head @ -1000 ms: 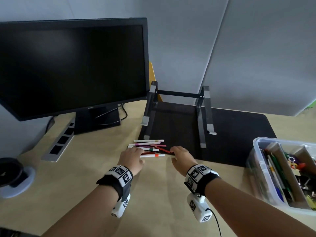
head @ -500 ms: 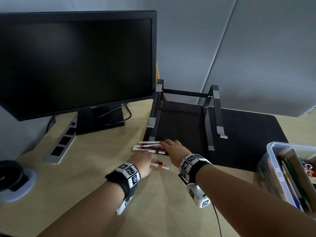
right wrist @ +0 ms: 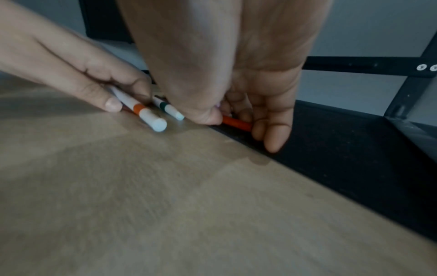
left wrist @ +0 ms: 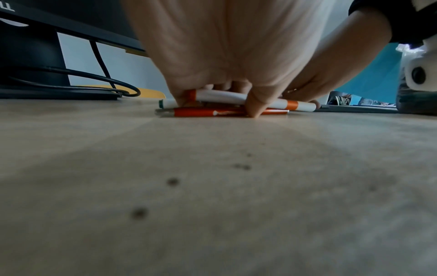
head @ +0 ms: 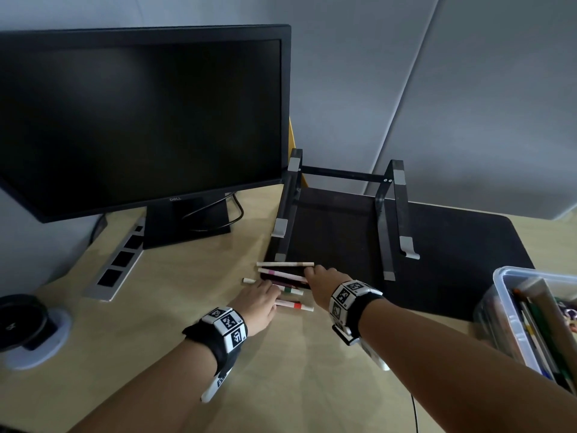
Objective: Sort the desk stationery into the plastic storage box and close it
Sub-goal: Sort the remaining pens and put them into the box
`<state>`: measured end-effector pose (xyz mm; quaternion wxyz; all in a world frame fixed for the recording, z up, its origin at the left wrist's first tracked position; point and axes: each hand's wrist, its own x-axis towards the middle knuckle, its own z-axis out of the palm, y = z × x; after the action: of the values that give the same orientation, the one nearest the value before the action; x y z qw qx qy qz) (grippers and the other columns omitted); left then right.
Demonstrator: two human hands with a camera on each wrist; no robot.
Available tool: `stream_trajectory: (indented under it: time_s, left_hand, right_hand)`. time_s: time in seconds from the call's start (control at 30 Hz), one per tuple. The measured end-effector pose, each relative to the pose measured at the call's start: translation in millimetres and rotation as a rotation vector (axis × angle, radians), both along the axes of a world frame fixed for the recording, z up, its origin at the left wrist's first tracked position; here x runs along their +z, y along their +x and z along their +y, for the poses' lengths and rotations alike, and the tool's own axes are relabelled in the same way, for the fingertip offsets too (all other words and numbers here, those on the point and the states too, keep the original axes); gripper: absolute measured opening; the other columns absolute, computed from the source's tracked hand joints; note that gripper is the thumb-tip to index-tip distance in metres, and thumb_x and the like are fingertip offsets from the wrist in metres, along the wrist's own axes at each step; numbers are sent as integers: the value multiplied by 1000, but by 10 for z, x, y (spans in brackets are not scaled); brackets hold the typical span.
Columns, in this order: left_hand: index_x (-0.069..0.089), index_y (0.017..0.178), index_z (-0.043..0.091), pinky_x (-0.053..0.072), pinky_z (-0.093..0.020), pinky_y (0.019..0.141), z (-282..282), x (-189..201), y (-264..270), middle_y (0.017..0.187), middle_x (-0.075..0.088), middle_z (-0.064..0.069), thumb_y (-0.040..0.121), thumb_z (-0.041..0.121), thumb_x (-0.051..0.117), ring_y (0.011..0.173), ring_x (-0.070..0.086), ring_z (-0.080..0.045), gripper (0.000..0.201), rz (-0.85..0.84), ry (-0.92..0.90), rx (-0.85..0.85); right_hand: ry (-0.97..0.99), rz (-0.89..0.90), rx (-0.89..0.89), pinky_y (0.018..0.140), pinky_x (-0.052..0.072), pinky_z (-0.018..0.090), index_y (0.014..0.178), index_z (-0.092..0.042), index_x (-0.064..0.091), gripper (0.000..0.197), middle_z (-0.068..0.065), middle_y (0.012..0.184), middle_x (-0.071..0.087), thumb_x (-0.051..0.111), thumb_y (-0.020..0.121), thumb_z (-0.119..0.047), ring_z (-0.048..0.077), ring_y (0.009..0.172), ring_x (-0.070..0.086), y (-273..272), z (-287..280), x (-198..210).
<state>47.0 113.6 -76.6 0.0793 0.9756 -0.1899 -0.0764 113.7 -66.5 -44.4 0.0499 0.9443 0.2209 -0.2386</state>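
Several markers (head: pixel 282 278) lie in a loose pile where the desk meets the black mat. My left hand (head: pixel 265 300) lies on the pile's near left side. In the left wrist view, my left hand (left wrist: pixel 227 93) curls its fingers and thumb round a white marker with orange bands (left wrist: pixel 238 99), above an orange pen (left wrist: pixel 224 112). My right hand (head: pixel 318 278) covers the pile's right ends. My right hand (right wrist: pixel 234 119) pinches a red pen (right wrist: pixel 237 123) beside a green-banded marker (right wrist: pixel 169 109). The clear plastic storage box (head: pixel 502 278) stands open at the right with pens inside.
A black monitor (head: pixel 140 120) stands at the back left, its cable looping behind the base. A black laptop stand (head: pixel 387 214) sits on the dark mat (head: pixel 468 245) just behind the pile. A power strip (head: pixel 118 264) and a round black object (head: pixel 22 320) lie at the left.
Both hands have moved forward onto the marker pile and curled round pens. The view has shifted left, so the box now sits at the right edge.
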Motion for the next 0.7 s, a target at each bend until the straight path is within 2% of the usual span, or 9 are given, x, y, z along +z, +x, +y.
stream_trajectory:
  time_s: [0.1,0.13,0.23,0.27,0.37,0.4,0.53,0.7]
  left_hand:
    - [61,100,4,50,-41,75,-8,32,-18,100,61,-14,86,9,57,90,59,-33,16,-5,3,10]
    - [61,101,4,49,-41,76,-7,42,-24,101,61,-14,86,9,57,91,59,-33,16,-25,12,8]
    - [63,94,7,50,-39,67,9,17,-44,91,64,-11,78,6,66,82,62,-32,17,-17,24,1]
    - [64,95,7,50,-39,67,4,9,-46,92,64,-10,78,5,66,82,62,-32,18,-25,10,11]
    - [58,112,7,43,-39,86,-20,61,-68,111,60,-10,92,9,49,103,55,-30,22,-8,-2,38]
    - [57,115,8,40,-37,88,-13,66,-77,113,59,-9,95,10,46,106,53,-29,23,-8,-8,52]
    - [60,110,5,43,-35,84,12,82,-126,106,64,-10,92,4,51,100,59,-31,20,-64,-80,76]
    - [50,128,12,38,-32,97,19,70,-144,125,53,-5,98,11,39,117,46,-25,32,54,-10,156]
  right_hand:
    - [-4,-23,-1,89,45,43,132,-14,35,38,9,128,46,36,94,-10,32,113,50,-27,-31,-9]
    - [-10,-26,3,88,45,43,132,-14,35,38,9,127,46,37,94,-10,32,113,50,-31,-40,-7]
    - [-29,-24,0,88,45,42,131,-14,36,39,9,126,48,39,93,-10,31,113,51,-31,-52,-2]
    - [-33,-18,-6,88,45,42,131,-15,37,38,9,126,48,39,93,-10,31,113,52,-32,-52,-6]
    - [-20,13,-45,87,46,40,130,-16,40,36,8,124,50,38,94,-13,29,111,55,-38,-62,-27]
    - [-14,23,-55,87,46,39,129,-16,40,35,8,124,51,37,94,-15,29,110,56,-41,-75,-31]
    - [6,14,-76,86,46,38,124,-15,45,32,7,120,57,32,95,-23,28,108,58,-91,-173,-43]
    - [10,-52,-87,78,47,39,118,-12,47,28,7,114,62,30,97,-22,29,101,62,-231,-278,-73]
